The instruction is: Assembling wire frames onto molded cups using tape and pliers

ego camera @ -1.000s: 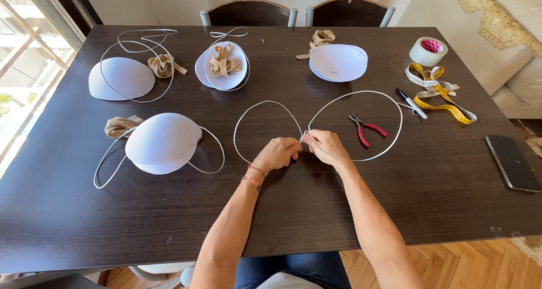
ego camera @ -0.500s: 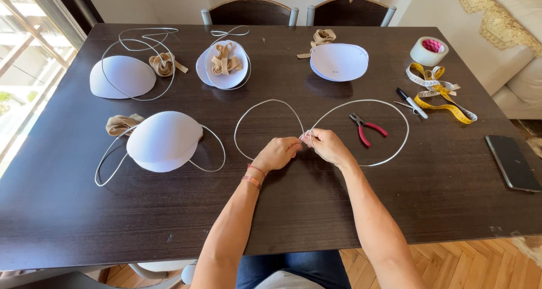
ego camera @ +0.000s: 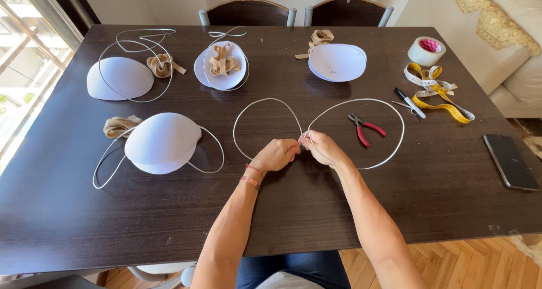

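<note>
Both hands meet at the crossing of a white wire bent into 2 loops mid-table. Left hand is curled closed, pinching the wire at the crossing; right hand pinches the same spot, fingertips touching. Likely fixing the junction, though the joint itself is hidden. Red-handled pliers lie inside the right loop, within reach. A foam cup sits left.

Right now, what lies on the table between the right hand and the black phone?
In the head view: red-handled pliers inside the right wire loop, then bare table to the phone.
</note>
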